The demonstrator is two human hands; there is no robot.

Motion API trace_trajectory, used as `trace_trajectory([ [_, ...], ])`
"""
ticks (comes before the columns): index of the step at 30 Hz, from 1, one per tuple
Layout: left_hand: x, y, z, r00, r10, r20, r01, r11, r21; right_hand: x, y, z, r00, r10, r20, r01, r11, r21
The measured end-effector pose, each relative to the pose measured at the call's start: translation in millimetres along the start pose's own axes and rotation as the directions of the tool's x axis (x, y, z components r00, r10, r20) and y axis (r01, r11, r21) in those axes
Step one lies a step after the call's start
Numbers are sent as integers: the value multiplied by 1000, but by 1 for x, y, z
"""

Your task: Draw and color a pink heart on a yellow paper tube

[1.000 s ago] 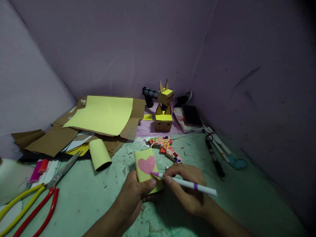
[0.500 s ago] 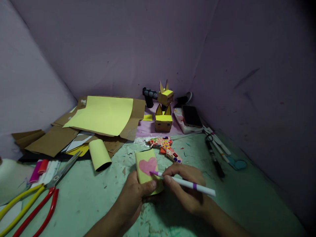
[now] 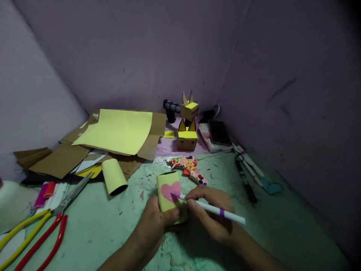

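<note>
Upright in my left hand [image 3: 153, 222] is a small flattened tube of yellow paper [image 3: 166, 180], gripped near its lower end with the thumb across the front. A pink heart [image 3: 169, 190] covers part of its face. My right hand [image 3: 216, 210] pinches a white marker [image 3: 231, 215] with a purple band, and its purple tip meets the heart's right side. Just beyond the tube lies a glue gun with a colourful pattern [image 3: 186, 164]. Another yellow paper tube [image 3: 113, 175] rests on its side to the left.
Scissors [image 3: 64, 201] with red and yellow handles lie at left beside several markers [image 3: 46, 192]. Cardboard pieces [image 3: 59, 158] and a yellow sheet [image 3: 121, 128] are stacked behind. Cardboard boxes with ears [image 3: 187, 143], a phone [image 3: 219, 132] and a black-handled tool [image 3: 245, 180] sit toward the back and right.
The held tube has shifted slightly right and down. The marker tip stays on the heart, with only a small change in where it touches. Other things look the same.
</note>
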State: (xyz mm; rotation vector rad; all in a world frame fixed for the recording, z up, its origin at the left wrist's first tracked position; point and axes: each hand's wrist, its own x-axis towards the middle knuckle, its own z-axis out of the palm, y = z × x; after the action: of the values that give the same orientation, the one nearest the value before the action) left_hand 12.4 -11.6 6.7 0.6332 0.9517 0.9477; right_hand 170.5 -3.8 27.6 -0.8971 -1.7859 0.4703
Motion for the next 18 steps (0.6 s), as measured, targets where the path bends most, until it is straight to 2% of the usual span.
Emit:
trace_trajectory([
  [5,2,-1,1,1000,-18,-22,19,1000,17,1,0,-1,1000,-1,-1,1,1000,-7],
  [14,1,-5,-3,999,12,44,-12,1000,22,0,0,-2,1000,-10,12,10,1000,-4],
  [18,2,-6,-4,999,10,40,-11,1000,27,1,0,-1,999,-23,29,22,1000,15],
])
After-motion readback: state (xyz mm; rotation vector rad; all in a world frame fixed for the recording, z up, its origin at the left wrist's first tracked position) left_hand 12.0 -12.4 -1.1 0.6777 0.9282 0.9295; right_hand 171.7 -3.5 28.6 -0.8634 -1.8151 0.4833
